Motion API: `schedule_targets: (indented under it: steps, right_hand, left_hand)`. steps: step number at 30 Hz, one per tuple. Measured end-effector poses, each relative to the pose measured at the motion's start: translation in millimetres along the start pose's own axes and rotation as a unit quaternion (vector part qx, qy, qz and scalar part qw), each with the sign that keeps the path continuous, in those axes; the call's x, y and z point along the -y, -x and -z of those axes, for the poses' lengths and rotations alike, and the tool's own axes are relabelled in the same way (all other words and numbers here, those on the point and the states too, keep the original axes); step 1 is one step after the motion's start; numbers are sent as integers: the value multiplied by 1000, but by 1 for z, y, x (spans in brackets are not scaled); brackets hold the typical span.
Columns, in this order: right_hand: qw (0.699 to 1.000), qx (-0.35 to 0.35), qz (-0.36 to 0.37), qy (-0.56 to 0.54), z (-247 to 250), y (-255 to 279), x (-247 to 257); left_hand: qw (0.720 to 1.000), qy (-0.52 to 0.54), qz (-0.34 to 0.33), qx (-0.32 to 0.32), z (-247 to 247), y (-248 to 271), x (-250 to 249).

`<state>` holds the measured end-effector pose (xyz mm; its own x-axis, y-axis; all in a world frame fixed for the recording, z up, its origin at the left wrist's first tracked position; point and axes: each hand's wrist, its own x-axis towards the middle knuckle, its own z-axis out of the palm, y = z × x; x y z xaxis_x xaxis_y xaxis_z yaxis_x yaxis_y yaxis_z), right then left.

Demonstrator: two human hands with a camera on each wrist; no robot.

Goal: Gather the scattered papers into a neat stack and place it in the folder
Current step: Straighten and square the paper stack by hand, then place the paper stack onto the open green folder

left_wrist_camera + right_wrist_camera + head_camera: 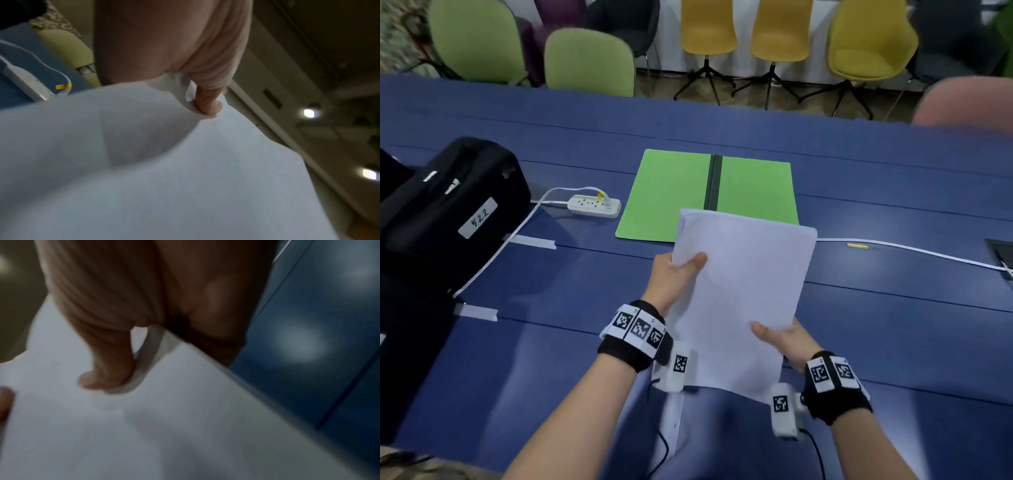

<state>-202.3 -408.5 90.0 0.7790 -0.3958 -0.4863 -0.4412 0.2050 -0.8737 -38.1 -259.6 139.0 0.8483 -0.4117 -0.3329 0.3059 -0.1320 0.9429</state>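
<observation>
white paper stack (739, 291) pinched by left hand (674, 274) and right hand (787, 342), above green folder (671, 195)

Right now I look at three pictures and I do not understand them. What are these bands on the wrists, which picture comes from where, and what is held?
No machine: a person works with bare hands. The wrist bands carry small cameras. The large picture comes from a head camera; the two blurry ones look along each hand. The left hand and right hand grip a stack of white papers above the blue table. Beyond lie an open green folder, a power strip and a black bag.
</observation>
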Motion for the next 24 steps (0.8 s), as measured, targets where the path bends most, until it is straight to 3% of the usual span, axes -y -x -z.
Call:
schedule_targets:
  steps: [4,10,11,14,16,18,21,24]
  right_hand:
    - [993,-115,-32,-15,11,-26,-17]
    - [958,-272,-91,-25,53,-71,-39]
    - [950,-294,-105,-29,60,-79,-43]
    - [934,-335,-118,-45,73,-94,-46]
    - [931,-335,-135,-41,74,-97,-51]
    - [927,-338,-154,-46,72,-99,-57]
    - [927,-331,-165,-62,69,-102,-59]
    - [932,-329,-139,-69,64,-98,-48]
  left_hand:
    - [992,-123,25,-10,-12,-49,27]
    - [915,-398,70,-7,-8,-106,85]
    - [875,-482,47,8,-7,-113,88]
    - [686,-721,-80,60,-15,-134,84]
    - [616,-767,-159,82,-28,-148,78]
    - [593,-779,-178,99,-40,-162,78]
    - [565,-805,-126,126,-53,-175,87]
    - [572,-802,-96,142,-58,-178,98]
